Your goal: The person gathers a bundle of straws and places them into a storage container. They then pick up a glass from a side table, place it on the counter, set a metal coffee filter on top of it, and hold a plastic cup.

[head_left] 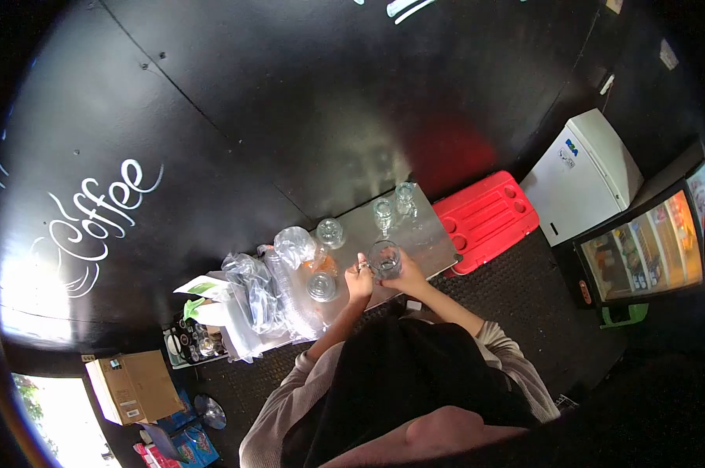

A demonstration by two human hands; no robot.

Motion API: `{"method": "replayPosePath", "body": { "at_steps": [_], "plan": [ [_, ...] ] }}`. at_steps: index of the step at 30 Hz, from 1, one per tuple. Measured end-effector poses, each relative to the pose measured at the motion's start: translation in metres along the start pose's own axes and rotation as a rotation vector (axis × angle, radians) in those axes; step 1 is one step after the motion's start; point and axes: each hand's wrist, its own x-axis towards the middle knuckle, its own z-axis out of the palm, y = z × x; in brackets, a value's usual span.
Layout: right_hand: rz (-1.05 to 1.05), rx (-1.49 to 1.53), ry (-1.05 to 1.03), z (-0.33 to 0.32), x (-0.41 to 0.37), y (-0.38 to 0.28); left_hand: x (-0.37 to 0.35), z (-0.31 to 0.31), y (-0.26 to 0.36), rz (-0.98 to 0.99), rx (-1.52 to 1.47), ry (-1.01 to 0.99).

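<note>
A clear glass mug (384,259) is between my two hands above the metal table (430,234). My left hand (359,281) is closed at the mug's left side, by its handle. Around the right side of the mug curve the fingers of my right hand (406,276). To the left stand a clear glass jar (321,287) and another jar (330,232), with an orange item (318,264) near them. Two more glass vessels, one (383,214) and another (404,196), stand towards the wall.
Plastic bags (252,285) and stacked clear cups (288,296) cover the table's left end. A red cooler (489,218) adjoins its right end. Farther right are a white freezer (578,179) and a display fridge (645,249). A cardboard box (138,386) lies lower left.
</note>
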Motion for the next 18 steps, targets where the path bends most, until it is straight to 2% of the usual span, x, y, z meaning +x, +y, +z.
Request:
{"method": "replayPosePath", "body": {
  "at_steps": [4, 6, 10, 15, 18],
  "plan": [
    [-0.015, 0.007, 0.059, 0.012, -0.016, -0.03, -0.019, -0.022, 0.037, 0.023, 0.059, -0.049],
    [-0.043, -0.008, 0.098, 0.017, -0.025, -0.044, -0.027, -0.03, 0.043, 0.191, 0.096, -0.085],
    [-0.036, -0.009, 0.201, 0.022, -0.06, -0.075, -0.045, -0.041, 0.037, 0.231, 0.094, -0.203],
    [-0.037, -0.013, 0.368, 0.026, -0.12, -0.067, -0.088, -0.041, 0.04, 0.3, 0.089, -0.391],
    [0.017, -0.034, 0.456, 0.023, -0.164, -0.059, -0.104, -0.03, 0.007, 0.352, 0.227, -0.463]
  ]
}}
